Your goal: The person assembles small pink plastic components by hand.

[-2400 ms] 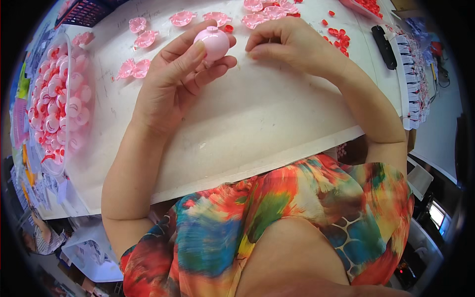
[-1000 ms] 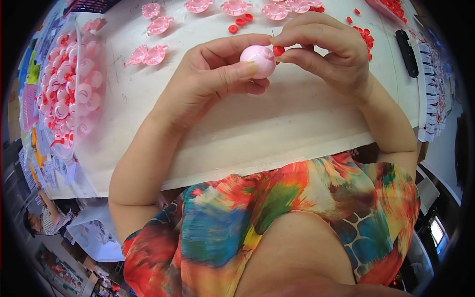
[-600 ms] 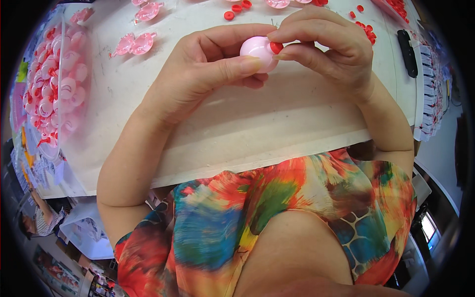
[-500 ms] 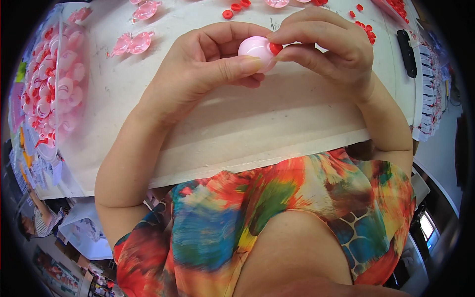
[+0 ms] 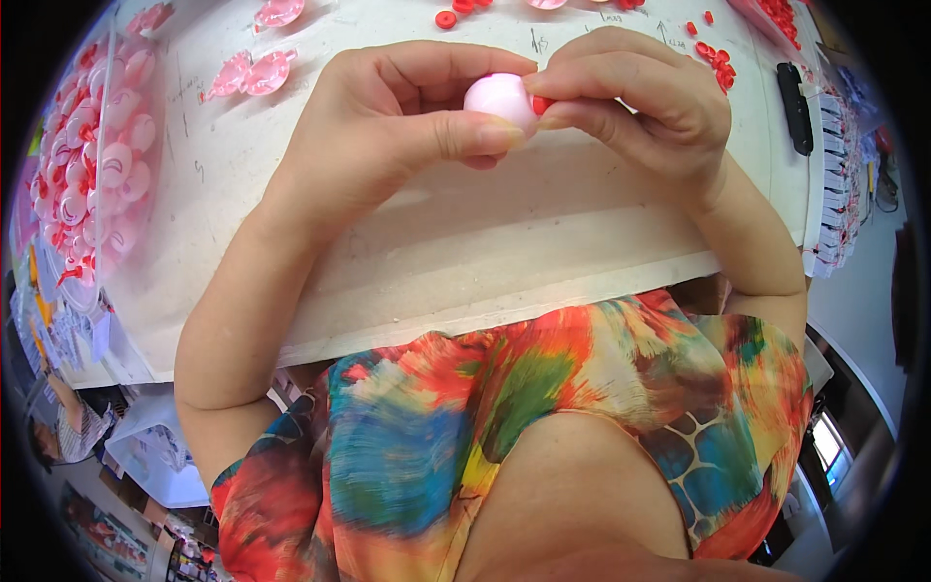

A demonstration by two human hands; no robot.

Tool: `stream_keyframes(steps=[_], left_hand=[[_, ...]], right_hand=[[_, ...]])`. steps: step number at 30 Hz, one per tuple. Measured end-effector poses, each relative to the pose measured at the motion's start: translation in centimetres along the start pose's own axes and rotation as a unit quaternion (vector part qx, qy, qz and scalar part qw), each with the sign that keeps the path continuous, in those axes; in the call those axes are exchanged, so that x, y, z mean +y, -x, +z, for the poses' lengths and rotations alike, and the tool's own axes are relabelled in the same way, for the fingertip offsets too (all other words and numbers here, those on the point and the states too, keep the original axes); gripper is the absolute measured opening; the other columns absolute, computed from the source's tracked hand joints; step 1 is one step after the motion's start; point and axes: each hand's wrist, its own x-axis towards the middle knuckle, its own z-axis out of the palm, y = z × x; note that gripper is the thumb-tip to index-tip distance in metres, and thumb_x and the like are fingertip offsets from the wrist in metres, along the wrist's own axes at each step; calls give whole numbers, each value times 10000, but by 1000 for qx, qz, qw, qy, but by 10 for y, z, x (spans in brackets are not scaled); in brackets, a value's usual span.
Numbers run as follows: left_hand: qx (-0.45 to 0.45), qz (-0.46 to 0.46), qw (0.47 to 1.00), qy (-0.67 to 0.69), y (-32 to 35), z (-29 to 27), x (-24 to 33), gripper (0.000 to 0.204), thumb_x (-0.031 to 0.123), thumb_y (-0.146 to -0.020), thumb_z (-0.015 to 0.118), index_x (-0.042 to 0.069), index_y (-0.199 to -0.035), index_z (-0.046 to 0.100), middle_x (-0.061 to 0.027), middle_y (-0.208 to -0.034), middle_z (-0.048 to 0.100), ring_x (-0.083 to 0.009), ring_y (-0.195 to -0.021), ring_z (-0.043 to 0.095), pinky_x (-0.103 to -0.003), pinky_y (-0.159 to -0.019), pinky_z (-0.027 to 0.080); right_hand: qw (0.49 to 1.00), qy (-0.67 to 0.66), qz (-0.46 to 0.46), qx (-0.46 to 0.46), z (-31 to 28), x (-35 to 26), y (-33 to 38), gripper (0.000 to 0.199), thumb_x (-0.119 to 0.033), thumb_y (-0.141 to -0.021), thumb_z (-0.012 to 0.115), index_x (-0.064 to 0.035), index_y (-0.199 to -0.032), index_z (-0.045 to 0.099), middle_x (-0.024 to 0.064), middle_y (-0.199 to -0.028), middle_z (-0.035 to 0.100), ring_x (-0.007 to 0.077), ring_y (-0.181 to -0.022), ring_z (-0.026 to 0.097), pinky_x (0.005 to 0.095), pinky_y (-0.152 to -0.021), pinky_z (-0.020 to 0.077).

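Observation:
Over the white table, my left hand is closed round a glossy pale pink plastic ball, thumb at the front and fingers behind. My right hand pinches a small red plastic cap between thumb and fingertips, pressed against the ball's right side. The fingertips partly cover the cap, so how far it sits in the ball cannot be seen. Beyond my left hand lies an open pair of translucent pink shell pieces. Several loose red caps are scattered past my right hand.
At the left stands a clear bin heaped with pink balls with red parts. A black-handled tool lies by the right edge, beside a row of white cards. A tray of red pieces is at the far right. Another person appears lower left.
Both hands keep their grip, with the cap still against the ball. The view has shifted slightly, and the ball seems turned a little.

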Motion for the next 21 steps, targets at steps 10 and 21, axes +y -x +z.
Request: stream_keyframes(steps=[10,21], left_hand=[[-5,-54,995,85,-3,-3,3,391,164,-749,615,7,-1094,521,-79,-891,599,-134,-735,595,-260,-663,512],[-19,-67,997,37,-4,-4,4,385,132,-739,617,-7,-1086,525,-97,-890,606,-144,-745,598,-267,-665,508]], right_hand=[[990,-118,63,51,3,12,3,171,2,-689,646,49,-843,590,89,-795,603,150,-714,565,237,-628,452],[1000,19,-20,-7,-3,5,-3,168,-23,-669,653,19,-824,601,95,-766,600,199,-692,576,261,-618,458]])
